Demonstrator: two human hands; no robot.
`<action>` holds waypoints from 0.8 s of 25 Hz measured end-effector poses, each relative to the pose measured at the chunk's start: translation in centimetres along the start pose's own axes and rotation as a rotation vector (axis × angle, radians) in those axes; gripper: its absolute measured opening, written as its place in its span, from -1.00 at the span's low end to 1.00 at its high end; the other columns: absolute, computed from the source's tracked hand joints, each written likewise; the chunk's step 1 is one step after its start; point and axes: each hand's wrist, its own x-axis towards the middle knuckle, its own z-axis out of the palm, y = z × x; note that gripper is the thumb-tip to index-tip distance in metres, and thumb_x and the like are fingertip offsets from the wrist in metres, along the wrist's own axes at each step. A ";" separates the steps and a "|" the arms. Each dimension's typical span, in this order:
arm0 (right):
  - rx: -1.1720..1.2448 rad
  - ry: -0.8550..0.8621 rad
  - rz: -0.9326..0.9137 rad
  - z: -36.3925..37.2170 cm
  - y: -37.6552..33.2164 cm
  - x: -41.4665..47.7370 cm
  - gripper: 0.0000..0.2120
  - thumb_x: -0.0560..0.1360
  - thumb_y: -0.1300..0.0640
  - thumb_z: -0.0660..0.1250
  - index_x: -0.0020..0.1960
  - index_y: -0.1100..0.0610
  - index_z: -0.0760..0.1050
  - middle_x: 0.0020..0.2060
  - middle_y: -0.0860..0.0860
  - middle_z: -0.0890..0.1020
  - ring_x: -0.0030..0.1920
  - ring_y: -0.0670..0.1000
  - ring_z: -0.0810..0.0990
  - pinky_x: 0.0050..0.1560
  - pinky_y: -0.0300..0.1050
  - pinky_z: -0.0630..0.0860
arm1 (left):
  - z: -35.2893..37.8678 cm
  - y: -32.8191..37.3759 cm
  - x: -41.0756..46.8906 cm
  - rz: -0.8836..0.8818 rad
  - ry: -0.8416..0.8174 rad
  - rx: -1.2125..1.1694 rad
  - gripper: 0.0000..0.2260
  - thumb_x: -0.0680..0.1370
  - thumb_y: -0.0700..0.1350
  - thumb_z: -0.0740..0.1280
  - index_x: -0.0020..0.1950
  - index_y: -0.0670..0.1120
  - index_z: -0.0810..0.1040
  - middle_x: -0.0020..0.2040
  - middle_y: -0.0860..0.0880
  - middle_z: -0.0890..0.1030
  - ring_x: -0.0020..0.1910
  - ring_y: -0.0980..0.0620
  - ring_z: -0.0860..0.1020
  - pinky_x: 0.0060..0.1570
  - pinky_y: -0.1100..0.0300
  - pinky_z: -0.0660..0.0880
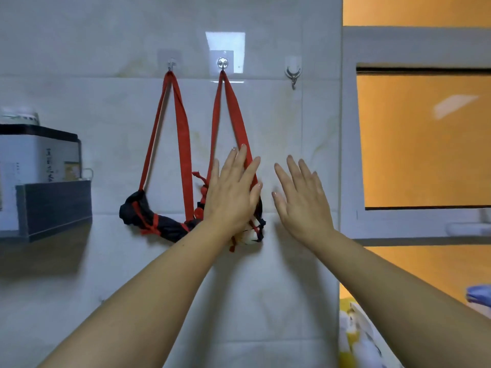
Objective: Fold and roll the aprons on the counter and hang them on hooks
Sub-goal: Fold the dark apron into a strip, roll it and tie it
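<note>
At the far left a dark grey wall shelf (57, 205) carries a white box with printed characters (39, 158), well apart from the work. Next along the pale glossy tiled wall (79, 261) comes the first small metal adhesive hook (171, 65), from which a red fabric neck loop (180, 134) drops to a rolled navy apron bundle tied with red straps (154, 221); that roll lies roughly level, its long axis running left to right and sagging slightly toward the right.

The middle shiny round-headed hook (222, 63) holds a second red strap loop (235, 112), and its roll, a dark bundle showing a white patch at the bottom end (251, 235), hangs just behind the left hand (231, 192). That hand is flat and spread, fingers pointing up, palm toward the wall, lying over the loop's right strand and the top of the bundle without gripping anything; whether the palm really presses the cloth I cannot tell. The roll's long axis is mostly hidden by the hand, but it seems to hang steeper than the first one.

The right hand (300, 203) is likewise open and empty, splayed just beside the bundle on its right, over bare tile. Above it the third curved chrome hook (293, 74) stands free. Further right is a white-framed window with orange-lit glass (419, 144).

Judging by this, both aprons are hung, and the left hand, being the nearer, would do any last smoothing
</note>
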 end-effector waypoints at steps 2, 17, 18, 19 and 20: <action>-0.009 -0.019 0.022 -0.8 0.7 -2.9 -0.44 0.57 -0.09 -0.06 0.53 0.06 0.18 0.53 0.09 0.16 0.53 0.14 0.09 0.49 0.17 0.06 | 0.8 1.8 -2.2 0.027 -0.009 -0.027 -0.50 0.62 0.09 0.05 0.55 -0.01 0.22 0.59 -0.08 0.10 0.58 -0.04 0.02 0.53 -0.10 -0.05; -0.267 -0.257 0.227 -14.6 12.1 -26.1 -0.46 0.60 -0.11 -0.07 0.53 0.06 0.17 0.54 0.09 0.15 0.54 0.15 0.09 0.47 0.19 0.07 | -0.6 26.5 -15.9 0.134 -0.189 -0.359 -0.52 0.64 0.06 0.00 0.54 -0.05 0.22 0.57 -0.11 0.18 0.55 -0.08 0.13 0.49 -0.11 0.04; -0.282 -0.281 0.259 -16.0 13.0 -27.8 -0.46 0.60 -0.11 -0.09 0.53 0.05 0.16 0.54 0.08 0.13 0.54 0.14 0.07 0.48 0.17 0.04 | -1.1 28.6 -16.7 0.150 -0.198 -0.407 -0.52 0.64 0.05 0.00 0.54 -0.05 0.23 0.57 -0.10 0.17 0.56 -0.08 0.11 0.50 -0.10 0.03; -0.299 -0.297 0.292 -17.3 13.7 -29.3 -0.46 0.60 -0.10 -0.10 0.53 0.05 0.16 0.55 0.08 0.12 0.54 0.13 0.06 0.48 0.16 0.03 | -1.4 30.6 -17.4 0.174 -0.206 -0.448 -0.53 0.64 0.05 0.01 0.55 -0.05 0.23 0.57 -0.10 0.17 0.56 -0.08 0.11 0.50 -0.10 0.02; -0.324 -0.311 0.323 -18.6 14.2 -30.7 -0.45 0.59 -0.09 -0.09 0.53 0.05 0.17 0.54 0.08 0.13 0.54 0.13 0.07 0.48 0.16 0.03 | -1.7 32.4 -18.1 0.196 -0.217 -0.486 -0.53 0.65 0.04 0.02 0.55 -0.05 0.23 0.57 -0.11 0.16 0.56 -0.08 0.10 0.51 -0.10 0.02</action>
